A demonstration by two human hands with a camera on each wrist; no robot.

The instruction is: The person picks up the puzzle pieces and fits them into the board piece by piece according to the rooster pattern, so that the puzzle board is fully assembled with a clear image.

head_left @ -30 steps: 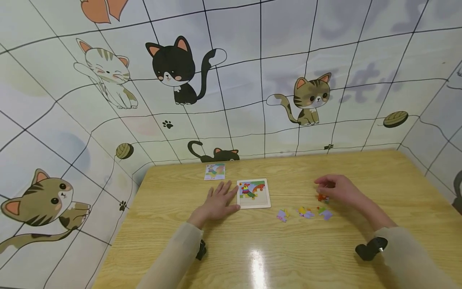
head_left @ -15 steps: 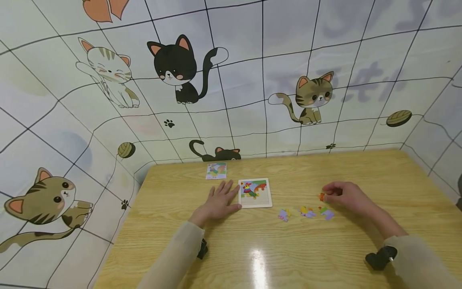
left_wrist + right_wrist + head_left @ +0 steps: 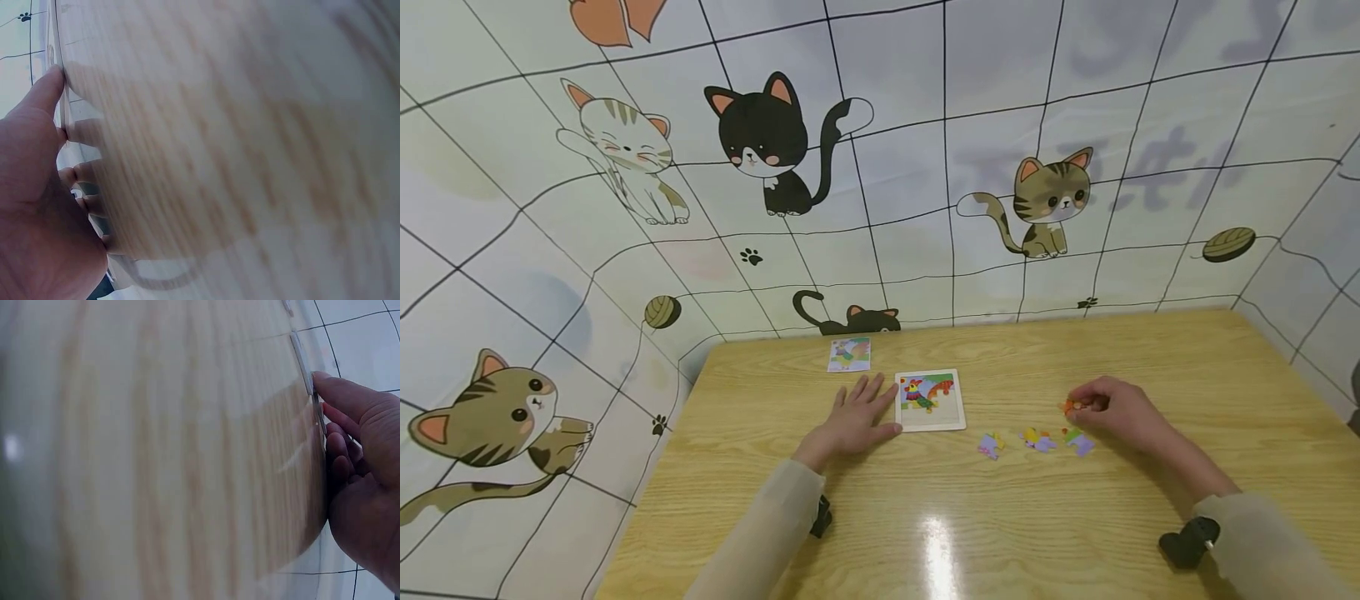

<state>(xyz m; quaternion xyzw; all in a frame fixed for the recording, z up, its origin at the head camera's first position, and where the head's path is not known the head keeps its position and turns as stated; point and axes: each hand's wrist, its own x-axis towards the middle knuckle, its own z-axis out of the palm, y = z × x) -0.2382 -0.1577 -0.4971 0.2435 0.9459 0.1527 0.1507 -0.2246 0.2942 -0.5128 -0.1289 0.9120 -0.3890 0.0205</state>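
My left hand (image 3: 850,421) lies with fingers spread on the table, its fingertips and thumb against the left edge of a white-framed jigsaw tray (image 3: 928,430). Part of a rooster picture is fitted in the tray's upper portion, and bare backing shows below. To the right, my right hand (image 3: 1120,410) pinches an orange puzzle piece (image 3: 1067,407) between thumb and fingers, low over the table. Its fingers partly cover the piece. In the right wrist view, thumb (image 3: 344,397) and fingers come together down at the tabletop.
Three loose clusters of puzzle pieces lie in a row: a purple one (image 3: 990,446), a yellow-and-purple one (image 3: 1037,440) and a green-and-purple one (image 3: 1080,442). A rooster picture card (image 3: 849,355) lies behind the left hand. The wooden table (image 3: 1000,517) meets a cat-patterned wall covering (image 3: 910,167).
My right hand shifted slightly right and towards me, then a little back left, its thumb and fingers now round the orange piece. The left hand and the tray stay in place.
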